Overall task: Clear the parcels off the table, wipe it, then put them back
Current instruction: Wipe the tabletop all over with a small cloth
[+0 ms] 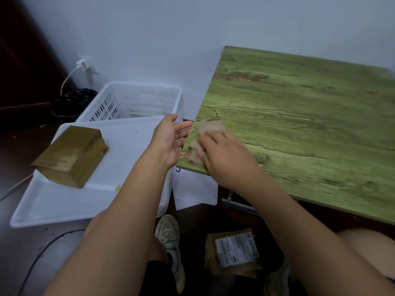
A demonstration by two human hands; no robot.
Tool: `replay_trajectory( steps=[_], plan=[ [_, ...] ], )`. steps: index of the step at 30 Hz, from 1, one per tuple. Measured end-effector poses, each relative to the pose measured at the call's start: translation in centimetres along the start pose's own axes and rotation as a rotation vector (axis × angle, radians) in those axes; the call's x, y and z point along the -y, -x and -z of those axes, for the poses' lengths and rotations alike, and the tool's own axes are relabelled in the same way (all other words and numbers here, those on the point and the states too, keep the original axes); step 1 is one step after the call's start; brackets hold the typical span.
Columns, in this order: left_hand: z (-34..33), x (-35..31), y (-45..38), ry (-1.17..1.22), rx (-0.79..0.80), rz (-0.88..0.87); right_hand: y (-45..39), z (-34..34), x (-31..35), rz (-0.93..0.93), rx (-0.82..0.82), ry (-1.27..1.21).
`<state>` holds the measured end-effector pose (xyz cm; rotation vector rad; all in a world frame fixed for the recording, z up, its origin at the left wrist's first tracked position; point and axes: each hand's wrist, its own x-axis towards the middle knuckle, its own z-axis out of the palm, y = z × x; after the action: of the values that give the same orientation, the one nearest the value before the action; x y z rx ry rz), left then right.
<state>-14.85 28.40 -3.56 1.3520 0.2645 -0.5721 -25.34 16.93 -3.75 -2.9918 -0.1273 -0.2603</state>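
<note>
The green wood-grain table (310,116) fills the right side and carries no parcels. My right hand (224,154) lies on its near left corner over a crumpled pale wipe (208,129), which is blurred. My left hand (171,139) hovers just off the table's left edge, palm up and fingers straight, holding nothing. A brown taped parcel (70,157) lies on a white tray lid (119,189) to the left. A second brown parcel with a white label (233,253) lies on the dark floor between my feet.
A white slotted basket (132,101) stands behind the tray against the pale wall. A black bin (70,103) and a plugged charger (82,65) sit at the far left. White paper (192,189) hangs under the table's corner. Cables run along the floor.
</note>
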Motion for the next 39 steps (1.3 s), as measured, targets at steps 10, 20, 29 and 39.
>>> replay_trajectory(
  steps=[10,20,29,39],
  plan=[
    [0.2,0.2,0.1,0.015,0.002,-0.021,0.0,1.5,-0.9,-0.08,0.11,-0.29],
    [0.6,0.5,-0.3,0.034,0.011,-0.023,-0.2,2.3,-2.8,-0.116,0.104,-0.261],
    [0.1,0.2,0.1,0.07,0.023,0.03,1.6,2.1,-0.7,0.209,0.24,-0.395],
    [0.2,0.2,0.0,0.03,0.018,0.026,2.8,1.5,-0.3,0.187,0.164,-0.358]
  ],
)
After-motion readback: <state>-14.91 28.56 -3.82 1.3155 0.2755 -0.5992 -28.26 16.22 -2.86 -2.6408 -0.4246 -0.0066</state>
